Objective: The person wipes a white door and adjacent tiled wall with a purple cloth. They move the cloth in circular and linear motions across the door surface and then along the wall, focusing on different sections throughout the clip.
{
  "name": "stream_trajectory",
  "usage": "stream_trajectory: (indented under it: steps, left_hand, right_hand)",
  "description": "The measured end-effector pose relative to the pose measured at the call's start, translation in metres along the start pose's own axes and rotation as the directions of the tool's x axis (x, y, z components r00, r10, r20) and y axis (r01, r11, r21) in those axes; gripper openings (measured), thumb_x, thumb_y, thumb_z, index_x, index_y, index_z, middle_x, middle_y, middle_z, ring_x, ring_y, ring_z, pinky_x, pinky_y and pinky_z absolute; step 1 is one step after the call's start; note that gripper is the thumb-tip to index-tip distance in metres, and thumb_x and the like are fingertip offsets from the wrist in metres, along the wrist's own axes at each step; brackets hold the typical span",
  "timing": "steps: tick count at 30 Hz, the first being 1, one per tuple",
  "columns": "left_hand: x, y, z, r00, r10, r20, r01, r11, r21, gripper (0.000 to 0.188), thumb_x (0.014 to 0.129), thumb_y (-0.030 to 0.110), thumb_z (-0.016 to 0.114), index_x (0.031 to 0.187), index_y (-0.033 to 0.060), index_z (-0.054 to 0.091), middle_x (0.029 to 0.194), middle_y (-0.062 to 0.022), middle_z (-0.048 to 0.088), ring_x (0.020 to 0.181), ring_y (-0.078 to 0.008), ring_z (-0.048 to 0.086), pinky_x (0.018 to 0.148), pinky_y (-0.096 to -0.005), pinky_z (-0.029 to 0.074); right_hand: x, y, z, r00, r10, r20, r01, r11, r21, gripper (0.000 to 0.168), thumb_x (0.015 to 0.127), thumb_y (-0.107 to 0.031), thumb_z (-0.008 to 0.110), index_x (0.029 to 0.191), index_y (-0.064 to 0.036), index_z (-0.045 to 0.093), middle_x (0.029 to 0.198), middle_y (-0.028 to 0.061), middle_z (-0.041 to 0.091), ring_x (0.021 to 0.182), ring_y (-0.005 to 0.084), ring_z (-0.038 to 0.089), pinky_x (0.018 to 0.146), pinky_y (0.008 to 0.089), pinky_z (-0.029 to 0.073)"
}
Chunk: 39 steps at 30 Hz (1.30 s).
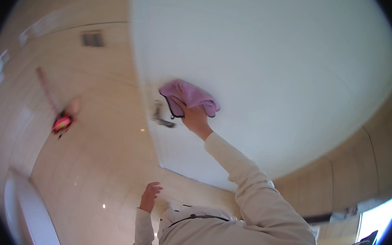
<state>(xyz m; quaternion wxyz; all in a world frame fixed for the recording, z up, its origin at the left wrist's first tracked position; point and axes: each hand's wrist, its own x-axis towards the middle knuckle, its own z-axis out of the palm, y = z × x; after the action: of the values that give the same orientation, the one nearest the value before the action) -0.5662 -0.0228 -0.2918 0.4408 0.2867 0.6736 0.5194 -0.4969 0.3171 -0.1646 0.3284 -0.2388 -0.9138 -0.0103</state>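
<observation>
My right hand [195, 119] grips a purple cloth with dark edging [193, 94] and presses it against a large white panel [275, 73], which looks like a door. Just left of the cloth is a metal lever handle [163, 116], blurred, near the panel's left edge. The cloth lies bunched under my fingers, and its dark-trimmed corner hangs towards the handle. My left hand [150, 196] is low in front of my body, off the panel, with loosely bent fingers and nothing seen in it.
Beige tiles [101, 155] spread to the left. A blurred pink and red object with a long handle [62, 123] is there. Farther off is a dark rectangular patch, perhaps a grate [92, 38]. A white curved-looking panel [38, 220] stands at lower left.
</observation>
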Motion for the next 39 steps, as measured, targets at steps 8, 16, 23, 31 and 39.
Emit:
stream_trajectory:
  steps: [8, 16, 23, 31, 39]
  left_hand:
    - [0.069, 0.045, 0.157, 0.834, 0.111, 0.541, -0.223, 0.964, 0.146, 0.030, 0.094, 0.031, 0.045, 0.109, 0.0077, 0.058, 0.108, -0.0021, 0.059, 0.087, -0.0104, 0.052, 0.078, -0.0259, 0.042]
    - [0.045, 0.051, 0.326, 0.608, 0.042, 0.793, -0.123, 0.992, 0.042, 0.024, 0.095, 0.020, 0.053, 0.116, 0.0083, 0.057, 0.110, -0.0017, 0.059, 0.101, -0.0111, 0.053, 0.089, -0.0251, 0.041]
    - [0.030, 0.035, 0.336, 0.634, 0.251, 0.731, -0.297, 0.952, -0.070, 0.026, 0.094, 0.021, 0.053, 0.118, 0.0094, 0.057, 0.113, -0.0024, 0.058, 0.106, -0.0136, 0.052, 0.090, -0.0297, 0.041]
    - [0.023, 0.023, 0.145, 0.999, 0.001, 0.035, 0.001, 0.999, -0.053, 0.029, 0.091, 0.029, 0.053, 0.116, 0.0150, 0.058, 0.112, 0.0008, 0.058, 0.098, -0.0114, 0.053, 0.077, -0.0321, 0.049]
    - [-0.060, 0.005, 0.002, 0.868, -0.108, -0.484, -0.010, 0.972, -0.235, 0.035, 0.091, 0.038, 0.051, 0.118, 0.0164, 0.055, 0.114, -0.0017, 0.055, 0.100, -0.0166, 0.054, 0.078, -0.0378, 0.050]
  right_hand:
    - [-0.174, 0.147, -0.246, 0.801, 0.261, -0.539, -0.503, 0.781, -0.369, 0.072, 0.068, -0.012, 0.068, 0.134, -0.030, 0.047, 0.150, 0.0143, 0.024, 0.131, 0.0465, 0.027, 0.099, 0.0592, 0.028]
    - [-0.338, 0.216, -0.357, 0.409, 0.638, -0.653, -0.614, 0.721, 0.320, 0.061, 0.093, -0.018, 0.052, 0.145, -0.005, 0.023, 0.154, 0.0169, 0.009, 0.140, 0.0391, 0.008, 0.112, 0.0438, 0.011]
    - [-0.241, 0.206, -0.359, 0.356, 0.441, -0.824, -0.600, 0.784, 0.161, 0.070, 0.095, -0.024, 0.047, 0.146, -0.001, 0.006, 0.154, 0.0178, 0.005, 0.141, 0.0386, -0.006, 0.112, 0.0473, 0.000]
    - [-0.035, 0.095, -0.226, 0.686, 0.029, -0.727, -0.347, 0.891, -0.293, 0.052, 0.077, -0.021, 0.059, 0.129, -0.022, 0.055, 0.150, 0.0192, 0.023, 0.126, 0.0613, 0.016, 0.095, 0.0697, 0.018]
    - [0.128, -0.061, 0.016, 0.945, -0.204, -0.255, 0.268, 0.931, 0.249, 0.067, 0.074, -0.008, 0.058, 0.138, -0.017, 0.042, 0.153, 0.0083, 0.018, 0.137, 0.0354, 0.021, 0.110, 0.0456, 0.023]
